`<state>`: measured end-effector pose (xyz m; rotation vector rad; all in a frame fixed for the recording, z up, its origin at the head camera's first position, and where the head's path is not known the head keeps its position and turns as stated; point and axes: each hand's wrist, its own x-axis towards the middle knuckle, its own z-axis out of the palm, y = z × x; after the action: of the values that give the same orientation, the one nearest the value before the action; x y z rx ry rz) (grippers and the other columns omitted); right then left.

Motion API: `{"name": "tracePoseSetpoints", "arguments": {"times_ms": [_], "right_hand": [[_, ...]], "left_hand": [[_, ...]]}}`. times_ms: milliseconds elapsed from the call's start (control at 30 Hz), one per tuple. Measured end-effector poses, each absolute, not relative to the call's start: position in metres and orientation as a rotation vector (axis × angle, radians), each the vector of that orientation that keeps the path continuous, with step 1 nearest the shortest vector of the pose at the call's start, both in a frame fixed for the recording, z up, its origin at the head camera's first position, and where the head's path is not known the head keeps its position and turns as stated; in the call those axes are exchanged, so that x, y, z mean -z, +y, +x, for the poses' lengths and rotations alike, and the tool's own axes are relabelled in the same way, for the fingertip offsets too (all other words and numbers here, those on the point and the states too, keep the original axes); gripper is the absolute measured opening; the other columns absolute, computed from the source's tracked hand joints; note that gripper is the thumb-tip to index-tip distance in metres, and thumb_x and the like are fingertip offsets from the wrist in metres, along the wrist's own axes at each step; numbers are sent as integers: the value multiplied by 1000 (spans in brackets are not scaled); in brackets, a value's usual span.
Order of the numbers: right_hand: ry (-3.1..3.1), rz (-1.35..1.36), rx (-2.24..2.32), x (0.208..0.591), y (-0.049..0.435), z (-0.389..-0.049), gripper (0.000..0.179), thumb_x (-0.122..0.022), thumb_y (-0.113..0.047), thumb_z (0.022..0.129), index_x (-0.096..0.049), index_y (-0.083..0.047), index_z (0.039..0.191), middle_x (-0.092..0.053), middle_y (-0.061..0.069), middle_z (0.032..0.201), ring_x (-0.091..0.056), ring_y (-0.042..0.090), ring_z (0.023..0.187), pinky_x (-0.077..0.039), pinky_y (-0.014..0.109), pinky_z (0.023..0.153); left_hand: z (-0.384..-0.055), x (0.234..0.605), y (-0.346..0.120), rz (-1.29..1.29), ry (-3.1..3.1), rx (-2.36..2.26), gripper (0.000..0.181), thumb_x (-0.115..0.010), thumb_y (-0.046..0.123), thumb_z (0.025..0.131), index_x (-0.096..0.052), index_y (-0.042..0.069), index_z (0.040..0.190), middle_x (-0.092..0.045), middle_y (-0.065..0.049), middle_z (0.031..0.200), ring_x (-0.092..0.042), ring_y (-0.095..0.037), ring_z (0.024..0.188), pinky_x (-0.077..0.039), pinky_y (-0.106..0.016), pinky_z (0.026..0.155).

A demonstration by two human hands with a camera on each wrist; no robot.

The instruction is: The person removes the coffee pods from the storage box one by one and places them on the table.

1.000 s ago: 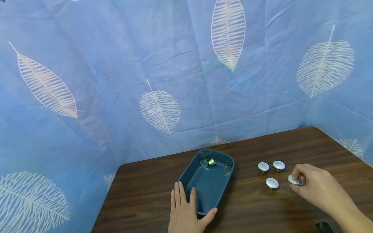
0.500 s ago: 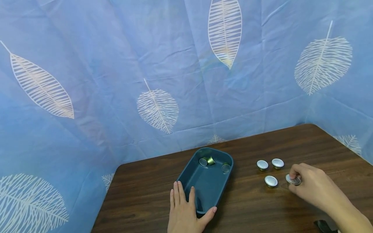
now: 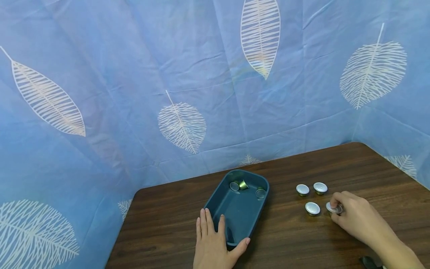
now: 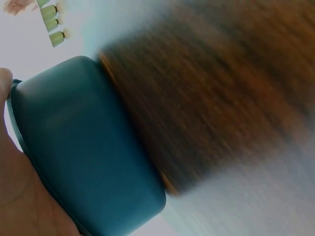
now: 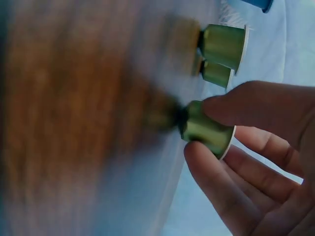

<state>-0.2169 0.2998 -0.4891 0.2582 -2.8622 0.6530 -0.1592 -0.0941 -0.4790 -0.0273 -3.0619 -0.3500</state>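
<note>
A green coffee capsule [image 5: 209,130] with a silver lid is pinched between the thumb and fingers of my right hand [image 3: 361,216]. It is lid up, close over the wooden table, at the right in the head view. Just left of it, several like capsules stand lid up, among them a near capsule [image 3: 312,208] and a back capsule [image 3: 320,187]. My left hand [image 3: 215,241] rests with spread fingers on the near end of a dark teal tray [image 3: 242,220]. At the tray's far end lie a few green capsules [image 3: 243,185]; the left wrist view shows the tray's outer side.
The dark wooden table [image 3: 161,224] ends at a blue cloth [image 3: 134,74] printed with white leaves, hanging behind and at both sides. A small black object [image 3: 367,262] shows under the right forearm at the bottom edge.
My right hand has slid a little to the left with the pinched capsule, nearer the standing ones. The left hand stays on the tray; the head view has shifted slightly.
</note>
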Motion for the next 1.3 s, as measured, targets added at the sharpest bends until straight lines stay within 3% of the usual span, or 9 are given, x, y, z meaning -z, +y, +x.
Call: {"name": "tracePoseSetpoints", "arguments": {"times_ms": [300,567,1033,1300], "right_hand": [[-2817,261,-621,489,296,-218,32,-90,-2,79,-61,-14,87,-62,-1,88,-46,12,71,-39,27,58],[-2886,184,-617,481,294,-214,29,-91,-15,81,-63,-21,88,-65,-1,97,-48,16,71,-40,38,56],[-2917,171,-584,480,297,-213,24,-88,-22,83,-64,-23,87,-66,-1,96,-48,16,70,-39,39,54],[-2888,124,-574,469,295,-208,21,-88,-33,84,-71,-22,90,-75,10,105,-51,14,70,-39,36,52]], "left_hand": [[-160,479,-94,-11,-3065,359,112,-49,97,83,-60,11,153,-28,-32,173,-21,-49,165,-24,-65,132],[-157,480,-94,-3,-3047,347,110,-51,96,83,-60,11,153,-29,-32,173,-22,-50,165,-24,-65,131],[-157,481,-95,-9,-3050,378,111,-50,96,83,-59,10,153,-28,-32,173,-21,-50,165,-23,-65,132],[-158,479,-95,-25,-3059,401,112,-49,96,84,-57,10,155,-26,-32,174,-18,-49,166,-21,-65,132]]}}
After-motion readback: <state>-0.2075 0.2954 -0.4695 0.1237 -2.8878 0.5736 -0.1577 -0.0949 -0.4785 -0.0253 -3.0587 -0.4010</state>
